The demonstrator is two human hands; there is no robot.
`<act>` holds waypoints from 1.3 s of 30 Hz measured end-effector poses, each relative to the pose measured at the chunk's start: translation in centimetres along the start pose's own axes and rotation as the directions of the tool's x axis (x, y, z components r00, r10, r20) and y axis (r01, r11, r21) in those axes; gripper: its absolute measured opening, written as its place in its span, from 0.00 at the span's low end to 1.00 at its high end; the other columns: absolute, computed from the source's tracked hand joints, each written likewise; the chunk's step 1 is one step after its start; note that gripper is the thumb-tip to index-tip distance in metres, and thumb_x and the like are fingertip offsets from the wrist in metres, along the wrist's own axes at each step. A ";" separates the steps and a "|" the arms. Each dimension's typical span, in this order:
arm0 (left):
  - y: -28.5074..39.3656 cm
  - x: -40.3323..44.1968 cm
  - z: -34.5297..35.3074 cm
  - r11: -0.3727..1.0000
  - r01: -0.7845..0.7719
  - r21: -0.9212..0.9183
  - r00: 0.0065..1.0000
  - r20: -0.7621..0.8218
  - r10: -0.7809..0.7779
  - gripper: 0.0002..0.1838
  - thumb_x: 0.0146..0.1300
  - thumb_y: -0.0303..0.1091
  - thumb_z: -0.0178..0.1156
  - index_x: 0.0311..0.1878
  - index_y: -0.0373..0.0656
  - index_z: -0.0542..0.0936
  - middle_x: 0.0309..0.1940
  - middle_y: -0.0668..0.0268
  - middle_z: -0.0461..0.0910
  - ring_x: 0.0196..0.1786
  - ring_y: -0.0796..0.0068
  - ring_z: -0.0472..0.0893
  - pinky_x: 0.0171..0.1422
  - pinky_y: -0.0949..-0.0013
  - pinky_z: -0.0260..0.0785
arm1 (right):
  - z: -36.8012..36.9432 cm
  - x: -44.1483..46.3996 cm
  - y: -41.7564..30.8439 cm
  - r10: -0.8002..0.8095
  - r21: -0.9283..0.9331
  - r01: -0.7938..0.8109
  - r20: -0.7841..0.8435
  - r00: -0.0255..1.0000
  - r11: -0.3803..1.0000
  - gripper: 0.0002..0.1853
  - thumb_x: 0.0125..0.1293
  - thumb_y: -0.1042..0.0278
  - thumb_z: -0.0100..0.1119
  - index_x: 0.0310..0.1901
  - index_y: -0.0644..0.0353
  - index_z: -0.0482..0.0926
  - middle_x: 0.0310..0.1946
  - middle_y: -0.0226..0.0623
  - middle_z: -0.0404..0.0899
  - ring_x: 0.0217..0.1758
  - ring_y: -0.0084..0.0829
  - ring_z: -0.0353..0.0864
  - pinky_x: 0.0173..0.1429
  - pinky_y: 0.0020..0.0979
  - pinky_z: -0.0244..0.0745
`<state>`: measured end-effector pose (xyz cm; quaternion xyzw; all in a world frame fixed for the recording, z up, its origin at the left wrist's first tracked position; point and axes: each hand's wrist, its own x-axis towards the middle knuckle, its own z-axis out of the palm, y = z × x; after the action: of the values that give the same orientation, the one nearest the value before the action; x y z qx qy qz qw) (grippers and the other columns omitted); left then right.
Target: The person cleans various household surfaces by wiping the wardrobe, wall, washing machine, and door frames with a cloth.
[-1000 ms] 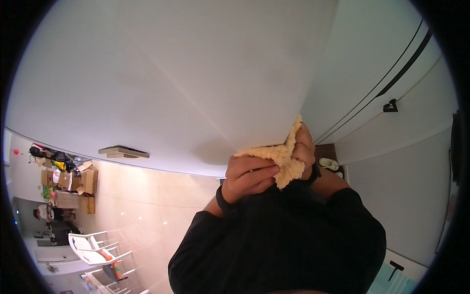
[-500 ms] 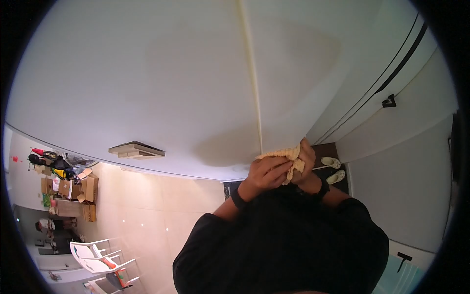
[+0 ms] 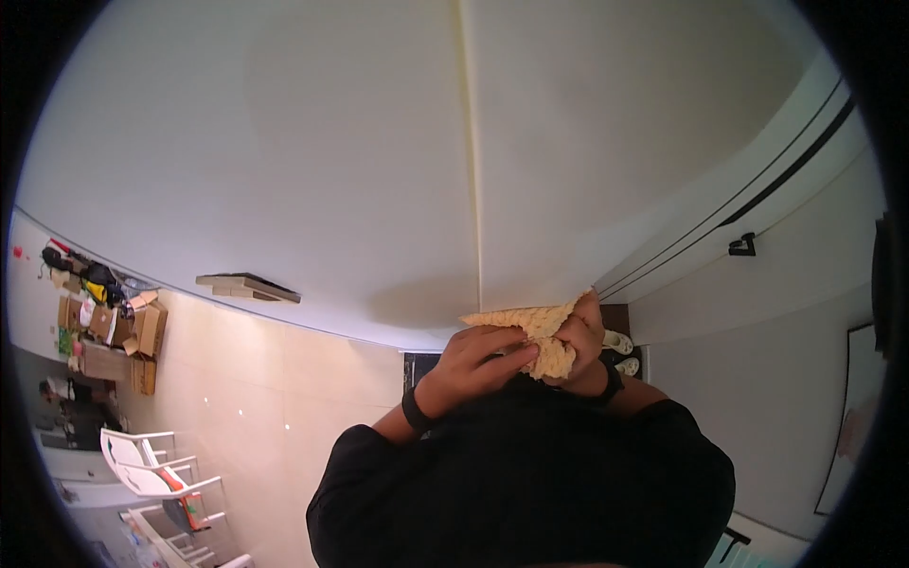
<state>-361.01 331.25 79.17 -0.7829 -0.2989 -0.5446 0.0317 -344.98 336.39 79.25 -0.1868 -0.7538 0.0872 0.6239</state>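
Note:
A crumpled yellow cloth (image 3: 530, 320) is bunched between both hands, close in front of the black shirt. My left hand (image 3: 478, 363) grips its left and lower part, with a black band on the wrist. My right hand (image 3: 584, 339) is closed on the cloth's right end, its wrist also in a dark band. One pointed flap sticks out to the left above my left hand. Just beyond the hands rises a white wall (image 3: 379, 170) with a pale yellow vertical strip (image 3: 471, 161).
A wall switch (image 3: 248, 287) juts out at the left. Farther left are cardboard boxes (image 3: 147, 327), a white chair (image 3: 142, 464) and a distant person (image 3: 59, 389). Light shoes (image 3: 617, 343) lie beside my right hand. A black hook (image 3: 742, 245) is at the right.
The view has shifted, bringing the yellow strip into sight. Both hands still hold the cloth, which was bunched tighter half a second ago and now spreads wider to the left.

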 end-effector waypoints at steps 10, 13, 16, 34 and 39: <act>-1.0 -0.7 -0.7 0.989 0.025 -0.143 0.999 0.037 -0.020 0.19 0.51 0.24 0.67 0.49 0.47 0.82 0.41 0.63 0.80 0.34 0.66 0.82 0.35 0.69 0.76 | 0.7 -0.3 -1.1 -0.029 -0.111 0.030 0.008 1.000 0.993 0.13 0.53 0.60 0.71 0.33 0.58 0.79 0.38 0.36 0.76 0.40 0.38 0.77 0.42 0.35 0.72; -1.9 -1.1 -1.8 0.976 0.040 -0.213 0.994 0.112 -0.016 0.20 0.51 0.23 0.67 0.50 0.47 0.81 0.42 0.62 0.80 0.37 0.63 0.83 0.37 0.67 0.77 | 1.9 -0.8 -2.0 -0.013 -0.205 0.003 -0.044 0.999 0.979 0.13 0.53 0.60 0.71 0.34 0.58 0.79 0.37 0.35 0.76 0.39 0.37 0.77 0.42 0.34 0.72; -2.5 -1.6 -3.5 0.965 0.079 -0.251 0.985 0.166 -0.037 0.22 0.50 0.23 0.67 0.52 0.47 0.80 0.44 0.60 0.80 0.40 0.60 0.83 0.41 0.65 0.77 | 3.7 -2.0 -3.1 -0.013 -0.237 0.005 -0.035 0.999 0.971 0.14 0.51 0.59 0.72 0.33 0.57 0.79 0.35 0.34 0.76 0.37 0.36 0.77 0.40 0.33 0.72; -6.0 -8.1 -15.2 0.981 0.192 0.035 0.943 -0.284 -0.175 0.24 0.46 0.28 0.73 0.50 0.40 0.80 0.47 0.55 0.78 0.46 0.59 0.81 0.49 0.65 0.76 | 19.5 2.2 -8.2 -0.201 -0.117 0.206 0.052 0.978 0.972 0.09 0.48 0.65 0.68 0.31 0.57 0.80 0.33 0.33 0.78 0.32 0.34 0.79 0.37 0.33 0.75; -5.9 -5.3 -10.7 0.984 0.083 -0.158 0.983 -0.151 -0.107 0.25 0.46 0.24 0.70 0.52 0.41 0.81 0.47 0.57 0.78 0.45 0.58 0.81 0.48 0.63 0.77 | 16.2 -0.2 -6.9 -0.120 -0.333 0.064 -0.150 0.981 0.941 0.10 0.54 0.62 0.69 0.32 0.56 0.79 0.35 0.34 0.77 0.36 0.37 0.77 0.41 0.37 0.72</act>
<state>-374.07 329.73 77.21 -0.7221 -0.2907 -0.6270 -0.0300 -361.95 331.69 78.21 -0.2586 -0.7105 -0.0841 0.6490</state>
